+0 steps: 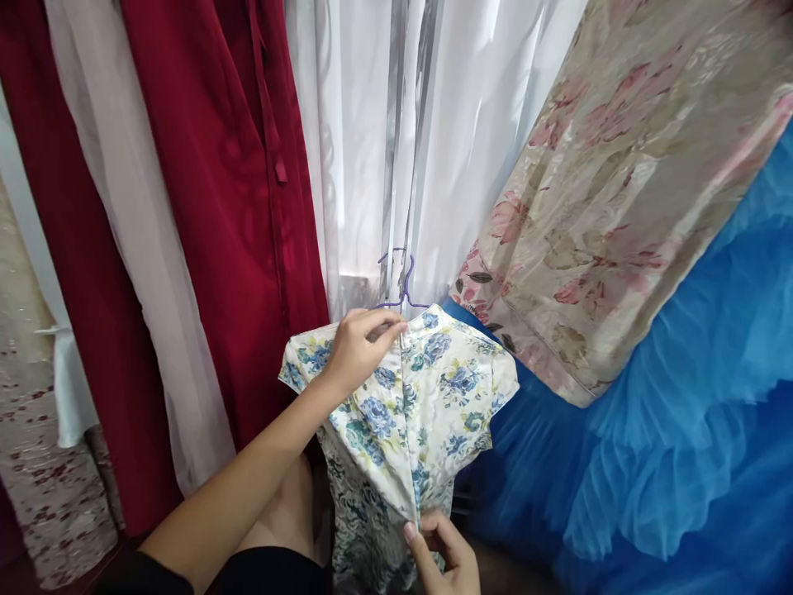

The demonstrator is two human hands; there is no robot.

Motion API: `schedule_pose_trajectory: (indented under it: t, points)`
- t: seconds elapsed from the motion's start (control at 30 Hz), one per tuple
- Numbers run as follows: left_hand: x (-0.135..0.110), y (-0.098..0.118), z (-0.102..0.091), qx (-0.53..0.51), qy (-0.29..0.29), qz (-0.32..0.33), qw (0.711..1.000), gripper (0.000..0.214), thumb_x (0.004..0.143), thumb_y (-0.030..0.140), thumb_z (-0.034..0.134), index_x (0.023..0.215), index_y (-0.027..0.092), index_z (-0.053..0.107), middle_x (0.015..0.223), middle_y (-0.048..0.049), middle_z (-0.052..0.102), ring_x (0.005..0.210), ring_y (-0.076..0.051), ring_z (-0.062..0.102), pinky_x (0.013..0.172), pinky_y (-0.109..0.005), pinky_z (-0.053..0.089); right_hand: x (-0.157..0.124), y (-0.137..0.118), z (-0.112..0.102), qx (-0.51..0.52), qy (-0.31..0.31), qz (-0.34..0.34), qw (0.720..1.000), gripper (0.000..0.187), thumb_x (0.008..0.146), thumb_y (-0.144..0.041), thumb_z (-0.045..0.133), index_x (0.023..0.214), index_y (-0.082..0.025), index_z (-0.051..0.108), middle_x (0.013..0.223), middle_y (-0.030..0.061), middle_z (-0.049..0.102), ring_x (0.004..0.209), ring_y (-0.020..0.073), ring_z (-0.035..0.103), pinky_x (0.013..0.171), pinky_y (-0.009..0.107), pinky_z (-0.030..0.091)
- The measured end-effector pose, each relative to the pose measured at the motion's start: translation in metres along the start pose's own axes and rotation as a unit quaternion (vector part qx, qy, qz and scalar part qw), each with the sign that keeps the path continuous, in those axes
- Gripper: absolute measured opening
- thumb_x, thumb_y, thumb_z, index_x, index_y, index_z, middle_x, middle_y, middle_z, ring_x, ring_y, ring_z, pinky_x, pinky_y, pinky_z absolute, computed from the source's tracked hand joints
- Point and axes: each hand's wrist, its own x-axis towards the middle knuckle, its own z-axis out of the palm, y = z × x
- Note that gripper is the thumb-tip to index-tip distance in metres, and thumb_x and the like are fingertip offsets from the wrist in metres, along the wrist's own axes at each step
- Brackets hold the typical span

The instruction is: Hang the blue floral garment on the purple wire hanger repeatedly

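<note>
Head view: here we are, looking forward and down at a floral garment (462,380) on a purple hanger (409,285), white cloth (477,165) behind it.
Left hand (359,351): up at the collar, and we have thumb and fingers pinched on the fabric beside the centre line, just below the hanger's lower edge.
Right hand (449,549): down low, thumb and fingertip nipping the same line.
Done: garment hung, shoulders spread, centre line held at two places, by our reading.
Left: letting go, at least; whether that line is fastened all the way, we can't tell.
Collar: pointing up, towards the hanger's hook.
Long axis: close to upright, running from the hanger's lower edge down past our right hand; the hem we can't make out.
Sleeves: short, fanning out crosswise, red cloth (204,207) off one side, blue ruffles (650,463) off the other.
</note>
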Motion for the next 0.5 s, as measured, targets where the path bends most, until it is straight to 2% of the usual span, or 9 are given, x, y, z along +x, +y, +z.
schedule_pose_trajectory:
  t: [0.07, 0.17, 0.33, 0.37, 0.5]
  points:
    - [-0.008, 0.003, -0.003, -0.001, -0.023, 0.024, 0.999, 0.007, 0.093, 0.025, 0.07, 0.092, 0.023, 0.076, 0.09, -0.0004, 0.078, 0.083, -0.018, 0.068, 0.091, -0.038, 0.046, 0.01, -0.012, -0.006, -0.004, -0.008, 0.013, 1.0, 0.033, 0.084, -0.052, 0.072, 0.076, -0.021, 0.072, 0.068, 0.0022, 0.061, 0.064, 0.0195, 0.055, 0.061, 0.028, 0.044]
    - [-0.015, 0.003, -0.007, -0.003, -0.056, 0.069, 0.996, 0.009, 0.092, 0.021, 0.071, 0.099, 0.023, 0.076, 0.093, -0.0014, 0.078, 0.085, -0.019, 0.068, 0.09, -0.039, 0.046, 0.04, -0.047, -0.007, -0.01, -0.054, 0.008, 0.998, 0.032, 0.093, -0.051, 0.064, 0.092, -0.021, 0.076, 0.078, 0.0044, 0.067, 0.074, 0.0221, 0.061, 0.068, 0.029, 0.048]
    - [-0.018, -0.001, -0.015, 0.019, -0.106, 0.123, 0.987, 0.025, 0.098, 0.013, 0.058, 0.118, 0.022, 0.069, 0.106, -0.0044, 0.077, 0.097, -0.019, 0.069, 0.097, -0.04, 0.045, 0.118, -0.119, 0.022, -0.019, -0.12, -0.097, 0.988, 0.033, 0.098, -0.047, 0.057, 0.114, -0.021, 0.07, 0.09, 0.005, 0.069, 0.077, 0.0196, 0.061, 0.07, 0.03, 0.048]
    - [-0.019, -0.001, -0.017, 0.028, -0.118, 0.134, 0.983, 0.026, 0.099, 0.012, 0.055, 0.119, 0.022, 0.068, 0.107, -0.0044, 0.076, 0.099, -0.019, 0.069, 0.098, -0.04, 0.044, 0.132, -0.13, 0.03, -0.018, -0.131, -0.113, 0.985, 0.033, 0.098, -0.048, 0.057, 0.112, -0.021, 0.069, 0.09, 0.0045, 0.069, 0.077, 0.0192, 0.061, 0.07, 0.03, 0.048]
    - [-0.019, 0.001, -0.026, 0.069, -0.148, 0.161, 0.973, 0.028, 0.1, 0.009, 0.049, 0.122, 0.021, 0.062, 0.108, -0.0036, 0.075, 0.096, -0.018, 0.067, 0.102, -0.043, 0.043, 0.165, -0.15, 0.054, 0.004, -0.149, -0.143, 0.979, 0.039, 0.099, -0.051, 0.054, 0.076, -0.02, 0.06, 0.067, -0.0005, 0.059, 0.062, 0.015, 0.052, 0.06, 0.027, 0.042]
